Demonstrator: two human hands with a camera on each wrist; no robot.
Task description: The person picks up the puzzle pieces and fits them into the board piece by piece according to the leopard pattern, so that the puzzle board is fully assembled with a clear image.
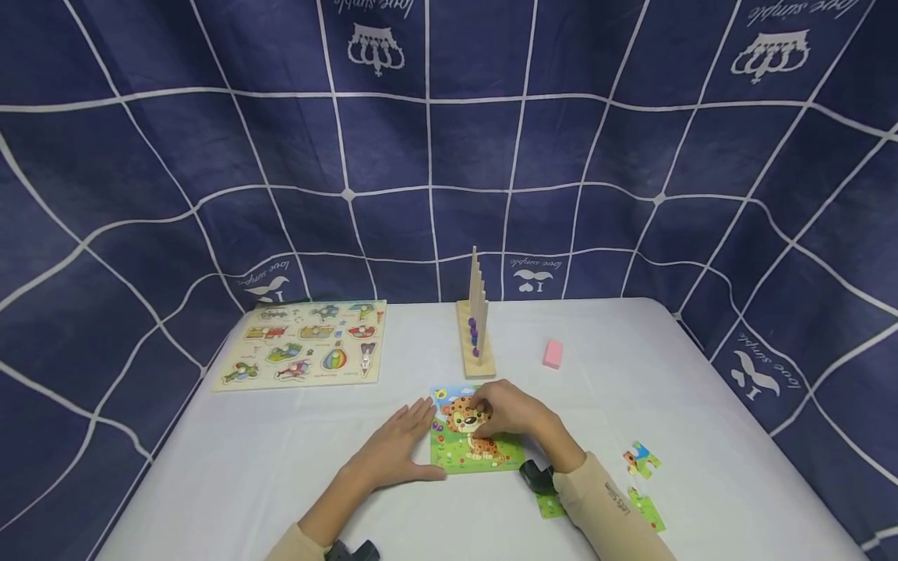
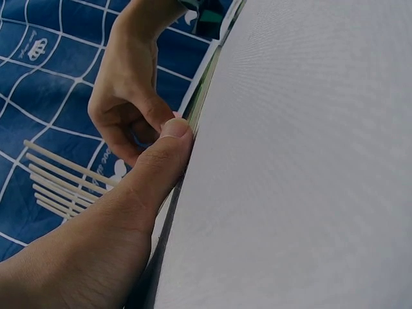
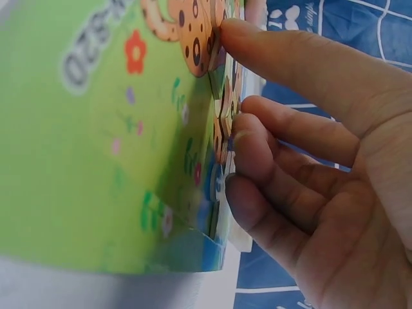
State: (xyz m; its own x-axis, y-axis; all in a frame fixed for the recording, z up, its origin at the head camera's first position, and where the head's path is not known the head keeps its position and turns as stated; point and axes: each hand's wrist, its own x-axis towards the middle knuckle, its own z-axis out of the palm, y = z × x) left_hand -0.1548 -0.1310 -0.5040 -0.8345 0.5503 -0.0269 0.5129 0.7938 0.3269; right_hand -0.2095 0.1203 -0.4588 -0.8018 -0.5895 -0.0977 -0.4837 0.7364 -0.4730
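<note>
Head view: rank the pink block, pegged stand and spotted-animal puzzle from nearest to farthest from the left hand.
1. Spotted-animal puzzle: right beside the left hand's fingers.
2. Pegged stand: beyond the puzzle.
3. Pink block: right of the stand, farther across.

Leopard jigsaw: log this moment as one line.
left hand: at left edge of leopard jigsaw | right hand: over it, grip unclear | loose jigsaw pieces: apart, to its right

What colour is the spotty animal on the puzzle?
The animal is orange with dark spots and a pale muzzle; the head view shows it best.
</note>
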